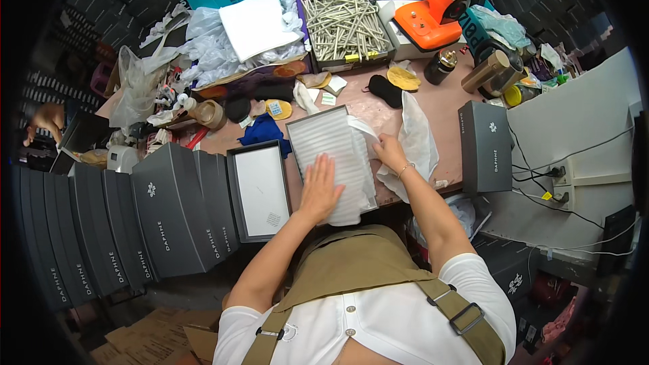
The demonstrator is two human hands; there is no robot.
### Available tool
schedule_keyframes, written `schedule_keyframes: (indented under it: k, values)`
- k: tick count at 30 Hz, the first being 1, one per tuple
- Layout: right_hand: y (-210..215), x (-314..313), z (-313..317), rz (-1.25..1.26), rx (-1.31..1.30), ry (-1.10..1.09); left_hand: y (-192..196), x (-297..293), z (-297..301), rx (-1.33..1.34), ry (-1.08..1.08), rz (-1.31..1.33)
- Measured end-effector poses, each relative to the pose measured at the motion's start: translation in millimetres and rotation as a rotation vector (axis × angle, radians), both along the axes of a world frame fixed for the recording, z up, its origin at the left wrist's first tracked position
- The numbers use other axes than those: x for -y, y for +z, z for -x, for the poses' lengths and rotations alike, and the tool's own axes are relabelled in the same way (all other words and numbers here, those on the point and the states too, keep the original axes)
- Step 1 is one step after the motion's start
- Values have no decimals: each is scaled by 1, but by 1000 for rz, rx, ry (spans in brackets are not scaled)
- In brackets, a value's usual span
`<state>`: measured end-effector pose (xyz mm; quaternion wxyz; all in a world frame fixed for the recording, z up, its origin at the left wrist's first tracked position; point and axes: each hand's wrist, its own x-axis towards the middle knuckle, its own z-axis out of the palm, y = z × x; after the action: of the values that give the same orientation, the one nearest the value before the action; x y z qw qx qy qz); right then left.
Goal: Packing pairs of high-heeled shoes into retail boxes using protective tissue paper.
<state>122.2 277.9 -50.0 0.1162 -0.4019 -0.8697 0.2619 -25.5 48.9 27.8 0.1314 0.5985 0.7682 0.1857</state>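
An open grey shoebox lies in front of me, lined with a ribbed white foam sheet. My left hand presses flat on the foam, fingers stretched out. At the box's right side, my right hand pinches a white strip of tissue paper. Another thin white sheet spreads on the table beyond that hand. What lies beneath the foam is hidden. Left of the box sits a shallow dark grey tray or lid, white inside.
Closed grey shoeboxes stand in a row at left; one more stands at right. Behind are a carton of rolled paper sticks, an orange device, a dark jar and a black cloth. Another person's hand shows far left.
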Motion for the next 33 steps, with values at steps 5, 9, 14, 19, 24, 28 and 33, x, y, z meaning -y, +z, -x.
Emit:
schedule_keyframes:
  k: [5, 9, 14, 19, 24, 28, 33]
  values:
    - [114, -53, 23, 129, -267, 7, -42, -52, -13, -250, -100, 501]
    - [167, -84, 7, 406, -538, 37, -20, -75, -15, -246, -87, 796]
    - [165, 3, -77, -110, 740, 505, -45, -77, -16, -280, -42, 541]
    - [60, 22, -116, -525, 163, 364, -47, -64, 1, -5, -44, 91]
    - [106, -12, -125, -164, 78, 57, 2, -55, 6, 368, 70, -312]
    - [168, -67, -139, -123, -236, -207, 54, -74, -11, 546, 39, -410]
    - [317, -38, -84, -170, -460, 5, 86, -93, -20, 1374, 118, -343]
